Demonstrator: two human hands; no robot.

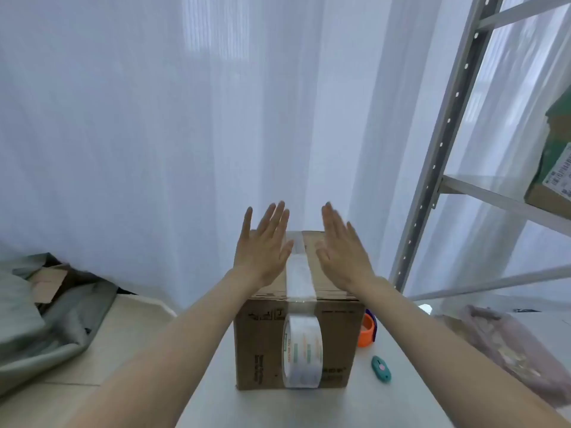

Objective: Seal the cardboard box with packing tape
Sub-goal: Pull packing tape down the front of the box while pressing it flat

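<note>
Left hand (262, 245) and right hand (343, 248), grips flat and empty, flank the tape strip (299, 270) over the cardboard box (265, 344). The tape roll (302, 350) hangs at 6 o'clock from the strip.

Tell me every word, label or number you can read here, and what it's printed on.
No text here can be read.
Cardboard box: black handling symbols and print on its front, too blurred.
Tape roll: orange and green lettering, too blurred.
Shelf box label: barcode and print, too small.

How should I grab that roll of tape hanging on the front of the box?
Probably come from the front and pinch the tape roll across its two flat sides: it hangs on edge against the box, band facing you, sides left and right.
</note>
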